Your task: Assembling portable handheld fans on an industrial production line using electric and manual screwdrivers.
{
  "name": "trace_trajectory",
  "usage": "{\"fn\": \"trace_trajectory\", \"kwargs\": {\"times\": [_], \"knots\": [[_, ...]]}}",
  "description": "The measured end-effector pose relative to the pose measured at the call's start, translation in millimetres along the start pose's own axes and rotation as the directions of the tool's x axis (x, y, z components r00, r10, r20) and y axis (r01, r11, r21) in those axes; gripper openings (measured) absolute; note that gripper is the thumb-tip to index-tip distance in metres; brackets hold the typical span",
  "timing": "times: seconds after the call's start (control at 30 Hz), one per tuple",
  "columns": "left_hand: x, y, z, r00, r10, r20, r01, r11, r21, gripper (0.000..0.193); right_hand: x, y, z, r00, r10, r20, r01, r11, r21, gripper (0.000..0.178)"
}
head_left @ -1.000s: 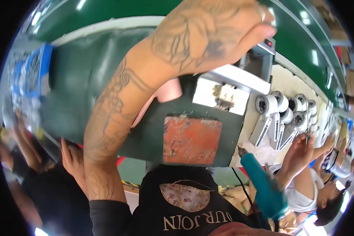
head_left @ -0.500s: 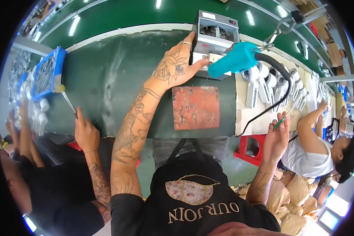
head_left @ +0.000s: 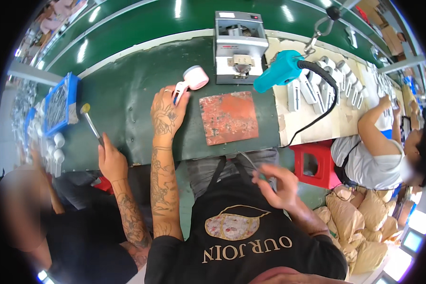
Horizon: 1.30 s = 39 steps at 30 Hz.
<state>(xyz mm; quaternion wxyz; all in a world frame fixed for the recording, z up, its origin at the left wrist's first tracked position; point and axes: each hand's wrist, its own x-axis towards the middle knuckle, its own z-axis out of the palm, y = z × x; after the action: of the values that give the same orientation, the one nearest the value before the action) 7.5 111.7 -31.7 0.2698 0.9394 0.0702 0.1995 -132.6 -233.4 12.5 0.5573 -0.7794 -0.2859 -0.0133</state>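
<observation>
My left hand is closed around the handle of a white device with a round, pinkish drum-shaped head, just above the green bench mat. In my right hand, close to my body below the bench edge, is a thin metal-shafted tool; its handle is mostly hidden by the fingers. A worn red square pad lies on the mat between my hands. Beyond the pad stands a grey screw feeder. To its right hangs a teal electric screwdriver with a black cable.
Several white devices lie on the pale board at right. At left, a co-worker's hand holds a yellow-headed hammer near a blue bin of small parts. A red stool and another person are on the right.
My left hand has left the screw feeder and come nearer, now holding the white device. My right hand has swung left toward my body with the thin tool. The view has shifted.
</observation>
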Motion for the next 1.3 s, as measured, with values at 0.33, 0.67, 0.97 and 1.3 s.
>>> {"fn": "trace_trajectory", "kwargs": {"times": [0.33, 0.67, 0.97, 1.3], "knots": [[-4.7, 11.5, 7.2, 0.992, -0.128, -0.013, 0.127, 0.990, -0.054, 0.033, 66.8, 71.4, 9.3, 0.695, 0.632, -0.343, -0.481, 0.763, 0.431, 0.038], [-14.8, 0.3, 14.1, 0.964, -0.083, -0.253, 0.040, 0.984, -0.171, 0.023, 84.4, 76.1, 11.2, 0.826, 0.425, -0.369, -0.481, 0.874, -0.071, 0.037], [-16.7, -4.3, 9.0, 0.955, -0.024, -0.296, -0.014, 0.992, -0.125, 0.021, 109.5, 57.4, 33.4, 0.915, 0.150, -0.373, -0.205, 0.972, -0.112, 0.040], [-21.0, -4.4, 16.4, 0.968, -0.055, -0.246, 0.012, 0.985, -0.175, 0.027, 100.7, 78.5, 60.9, 0.975, -0.102, -0.198, -0.003, 0.884, -0.467, 0.030]]}}
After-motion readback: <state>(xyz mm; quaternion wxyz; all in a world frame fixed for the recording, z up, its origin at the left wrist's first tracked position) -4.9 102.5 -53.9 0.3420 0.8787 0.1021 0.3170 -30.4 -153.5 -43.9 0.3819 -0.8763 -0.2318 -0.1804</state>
